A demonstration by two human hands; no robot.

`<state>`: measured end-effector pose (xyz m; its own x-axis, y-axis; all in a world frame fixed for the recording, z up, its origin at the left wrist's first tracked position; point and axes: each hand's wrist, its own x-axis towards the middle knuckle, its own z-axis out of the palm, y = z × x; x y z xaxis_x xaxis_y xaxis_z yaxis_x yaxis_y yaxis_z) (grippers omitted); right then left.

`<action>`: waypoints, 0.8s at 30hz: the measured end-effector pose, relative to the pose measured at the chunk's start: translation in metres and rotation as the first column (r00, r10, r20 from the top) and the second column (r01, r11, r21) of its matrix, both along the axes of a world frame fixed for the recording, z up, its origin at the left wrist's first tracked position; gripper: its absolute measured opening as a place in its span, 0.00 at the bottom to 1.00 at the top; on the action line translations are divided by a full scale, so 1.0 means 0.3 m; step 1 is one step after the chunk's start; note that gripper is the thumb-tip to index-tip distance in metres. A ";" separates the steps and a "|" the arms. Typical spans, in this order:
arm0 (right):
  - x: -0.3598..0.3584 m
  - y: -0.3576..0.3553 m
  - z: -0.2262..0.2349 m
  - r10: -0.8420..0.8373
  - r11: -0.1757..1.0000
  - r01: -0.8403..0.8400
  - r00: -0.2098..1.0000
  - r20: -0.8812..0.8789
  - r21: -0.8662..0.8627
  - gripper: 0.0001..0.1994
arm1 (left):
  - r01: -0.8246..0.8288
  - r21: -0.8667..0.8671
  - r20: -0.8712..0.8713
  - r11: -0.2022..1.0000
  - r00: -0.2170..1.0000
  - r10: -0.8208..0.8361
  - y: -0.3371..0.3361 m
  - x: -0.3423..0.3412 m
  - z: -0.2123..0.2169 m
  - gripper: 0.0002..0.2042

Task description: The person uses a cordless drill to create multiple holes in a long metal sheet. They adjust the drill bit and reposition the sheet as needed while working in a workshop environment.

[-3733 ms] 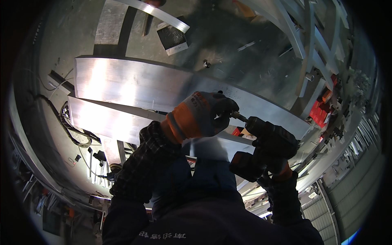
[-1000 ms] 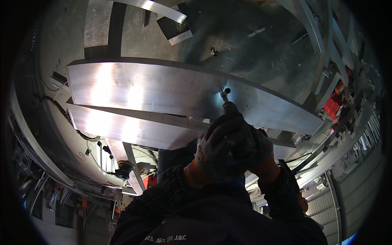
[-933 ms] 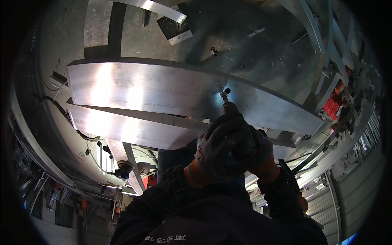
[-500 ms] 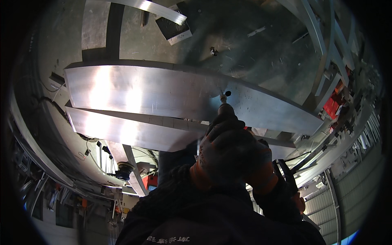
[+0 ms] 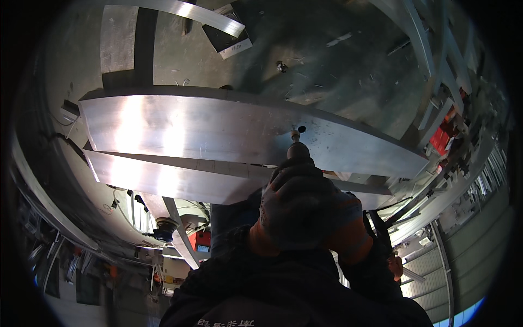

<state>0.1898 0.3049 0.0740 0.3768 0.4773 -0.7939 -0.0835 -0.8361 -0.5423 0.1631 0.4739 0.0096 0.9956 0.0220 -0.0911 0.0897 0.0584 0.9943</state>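
Gloved fingers point(image 5: 298, 174) of the left hand point(image 5: 294, 207) were clamped together around the front of a cordless drill point(image 5: 298, 153), at the centre of the frame. The right hand point(image 5: 348, 226), in an orange and grey glove, was behind it, lower and to the right; its fingers were hidden, so I could not tell whether they gripped the drill. The drill pointed toward the top of the frame, its pale bit point(image 5: 295, 135) at the broad face of a silvery metal beam point(image 5: 229, 128), just beside a dark round spot point(image 5: 302, 129). A second metal beam point(image 5: 147, 173) lay below the first, at centre left. An open box point(image 5: 235, 49) sat at upper centre, a red box point(image 5: 440, 141) at the right.
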 end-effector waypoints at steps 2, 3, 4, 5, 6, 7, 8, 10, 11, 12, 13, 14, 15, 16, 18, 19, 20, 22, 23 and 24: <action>-0.056 -0.069 -0.017 0.009 0.999 -0.013 0.996 0.087 0.047 0.30 | 0.096 0.049 -0.154 0.994 0.984 -0.087 -0.037 -0.079 -0.015 0.24; -0.050 -0.098 -0.025 0.027 0.997 -0.033 0.995 0.094 0.066 0.30 | -0.178 -0.373 -0.234 0.911 0.968 0.093 -0.137 -0.091 -0.001 0.19; -0.042 -0.117 -0.010 0.031 0.998 -0.036 0.994 0.100 0.048 0.29 | -0.408 -0.714 -0.329 0.569 0.913 0.242 -0.233 -0.093 0.017 0.18; -0.016 -0.138 -0.006 0.049 0.998 -0.052 0.996 0.071 0.038 0.29 | -0.484 -0.875 -0.439 -0.031 0.763 0.474 -0.358 -0.058 0.012 0.17; -0.016 -0.172 -0.018 0.078 0.996 -0.080 0.995 0.069 0.034 0.29 | -0.260 -0.754 -0.630 -0.603 0.544 0.554 -0.475 -0.016 0.007 0.17; -0.017 -0.206 -0.029 0.099 0.995 -0.101 0.993 0.066 0.025 0.29 | -0.038 -0.593 -0.733 -0.804 0.437 0.521 -0.549 0.028 0.020 0.18; -0.019 -0.238 -0.037 0.122 0.992 -0.123 0.991 0.062 0.016 0.29 | 0.227 -0.417 -0.818 -0.880 0.328 0.472 -0.618 0.075 0.036 0.19; 0.048 -0.260 -0.057 0.157 0.981 -0.166 0.984 0.087 0.104 0.28 | 0.153 -0.562 -0.722 -0.813 0.389 0.572 -0.649 0.159 0.059 0.21; 0.057 -0.278 -0.065 0.144 0.981 -0.152 0.987 0.077 0.119 0.28 | -0.191 -0.785 -0.586 -0.590 0.541 0.604 -0.606 0.132 0.034 0.21; 0.058 -0.294 -0.059 0.115 0.986 -0.122 0.991 0.067 0.116 0.28 | -0.552 -0.805 -0.369 0.218 0.753 0.545 -0.493 0.096 0.025 0.21; 0.061 -0.298 -0.052 0.041 0.993 -0.042 0.999 0.010 0.112 0.28 | -0.447 -0.498 -0.196 0.743 0.893 0.406 -0.389 0.087 0.017 0.20; 0.073 -0.302 -0.051 -0.015 0.993 0.020 0.999 -0.043 0.120 0.28 | -0.327 -0.194 -0.076 0.925 0.945 0.318 -0.320 0.100 0.005 0.20; 0.097 -0.312 -0.061 -0.018 0.990 0.027 0.998 -0.067 0.135 0.28 | -0.287 -0.027 -0.012 0.957 0.958 0.287 -0.293 0.107 0.000 0.20; 0.116 -0.317 -0.072 -0.010 0.988 0.022 0.997 -0.081 0.150 0.27 | -0.292 0.045 0.010 0.955 0.956 0.292 -0.283 0.114 -0.009 0.19; 0.140 -0.317 -0.060 -0.013 0.991 0.025 0.996 -0.091 0.133 0.27 | -0.297 0.075 0.022 0.952 0.955 0.296 -0.277 0.124 -0.006 0.19; 0.148 -0.313 -0.058 -0.009 0.991 0.021 0.996 -0.092 0.129 0.27 | -0.306 0.085 0.028 0.948 0.952 0.304 -0.277 0.130 -0.003 0.18; 0.155 -0.313 -0.056 -0.003 0.992 0.015 0.996 -0.092 0.126 0.26 | -0.311 0.092 0.032 0.946 0.950 0.310 -0.275 0.133 -0.005 0.18; 0.165 -0.306 -0.057 -0.003 0.993 0.013 0.996 -0.088 0.120 0.26 | -0.323 0.106 0.045 0.940 0.946 0.320 -0.265 0.132 -0.003 0.17; 0.164 -0.302 -0.058 0.000 0.993 0.011 0.996 -0.091 0.117 0.26 | -0.328 0.108 0.047 0.938 0.945 0.325 -0.262 0.133 -0.002 0.17; 0.169 -0.301 -0.061 0.000 0.993 0.010 0.996 -0.085 0.118 0.26 | -0.332 0.114 0.055 0.936 0.943 0.328 -0.259 0.136 -0.001 0.17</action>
